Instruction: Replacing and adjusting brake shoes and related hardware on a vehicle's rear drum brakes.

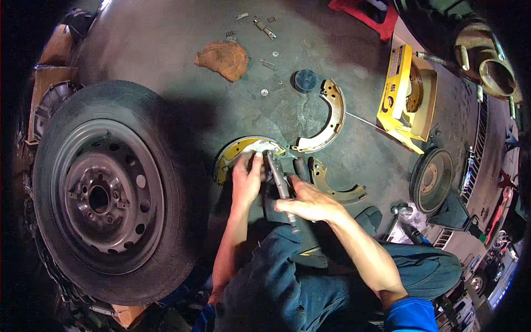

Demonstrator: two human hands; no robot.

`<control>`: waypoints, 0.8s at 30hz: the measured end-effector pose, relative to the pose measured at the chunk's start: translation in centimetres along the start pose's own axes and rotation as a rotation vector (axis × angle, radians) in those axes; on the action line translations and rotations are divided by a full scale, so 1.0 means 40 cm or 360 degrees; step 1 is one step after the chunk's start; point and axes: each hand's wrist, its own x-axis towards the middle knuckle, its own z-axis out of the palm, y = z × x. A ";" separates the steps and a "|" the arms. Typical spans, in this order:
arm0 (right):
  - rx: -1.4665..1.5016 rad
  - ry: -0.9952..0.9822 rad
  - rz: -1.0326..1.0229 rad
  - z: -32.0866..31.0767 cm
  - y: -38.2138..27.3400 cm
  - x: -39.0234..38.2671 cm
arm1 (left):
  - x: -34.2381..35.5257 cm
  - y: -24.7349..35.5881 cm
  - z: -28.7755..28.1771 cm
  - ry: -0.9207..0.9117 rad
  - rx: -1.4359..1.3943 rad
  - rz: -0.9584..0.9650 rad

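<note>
My left hand (246, 178) is closed on a curved brake shoe (237, 148), its thumb along the inner edge. In my right hand (311, 200) is a long silver tool that looks like locking pliers (283, 185), with a screw at its near end. The tool's far end meets the right end of that shoe, where the contact is partly hidden. Just beyond my right fingers lies a second brake shoe (336, 187). Farther off, a third brake shoe (334, 113) rests on the floor near a round dark cap (305, 80).
A wheel with its tyre (52, 182) stands close on my left. Small springs and washers (264, 92) lie ahead beside a rusty brown piece (222, 60). To the right are an open yellow box (394, 94) holding a shoe, a brake drum (433, 180) and a hammer-like tool (402, 210).
</note>
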 end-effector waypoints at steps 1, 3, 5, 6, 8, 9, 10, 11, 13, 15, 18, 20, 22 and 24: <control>-0.0062 0.0077 -0.0032 0.000 -0.001 0.007 | -0.012 0.009 0.005 -0.0149 -0.0243 -0.0489; -0.0086 0.0109 -0.0052 0.011 -0.027 0.020 | -0.017 -0.030 0.013 -0.0354 -0.0615 -0.0632; -0.0018 0.0074 -0.0020 0.001 -0.046 0.021 | -0.017 -0.047 0.038 -0.0398 -0.1088 -0.0712; -0.0015 0.0076 -0.0026 -0.007 -0.061 0.017 | -0.014 -0.049 0.043 -0.0407 -0.1080 -0.0718; -0.0041 0.0126 -0.0021 -0.005 -0.061 0.024 | -0.012 -0.043 0.052 -0.0407 -0.1326 -0.0681; -0.0077 0.0169 -0.0020 -0.004 -0.061 0.026 | -0.013 -0.034 0.056 -0.0409 -0.1322 -0.0683; -0.0073 0.0170 -0.0020 -0.009 -0.067 0.026 | -0.014 -0.024 0.060 -0.0422 -0.1328 -0.0700; -0.0069 0.0149 -0.0005 -0.017 -0.077 0.022 | -0.015 -0.018 0.062 -0.0435 -0.1335 -0.0716; -0.0062 0.0129 0.0008 -0.021 -0.080 0.022 | -0.009 -0.027 0.058 -0.0443 -0.1298 -0.0753; 0.0011 0.0088 -0.0008 -0.022 -0.070 0.028 | -0.005 -0.037 0.057 -0.0456 -0.1261 -0.0793; 0.0003 0.0044 0.0109 -0.029 -0.087 0.019 | -0.008 -0.038 0.060 -0.0418 -0.1172 -0.0868; 0.0010 0.0027 0.0139 -0.034 -0.098 0.015 | -0.013 -0.033 0.063 -0.0412 -0.1098 -0.0819; 0.0017 0.0008 0.0168 -0.031 -0.097 0.015 | -0.015 -0.033 0.058 -0.0422 -0.1124 -0.0803; 0.0024 0.0077 0.0102 -0.027 -0.085 0.022 | -0.018 -0.021 0.062 -0.0437 -0.1151 -0.0785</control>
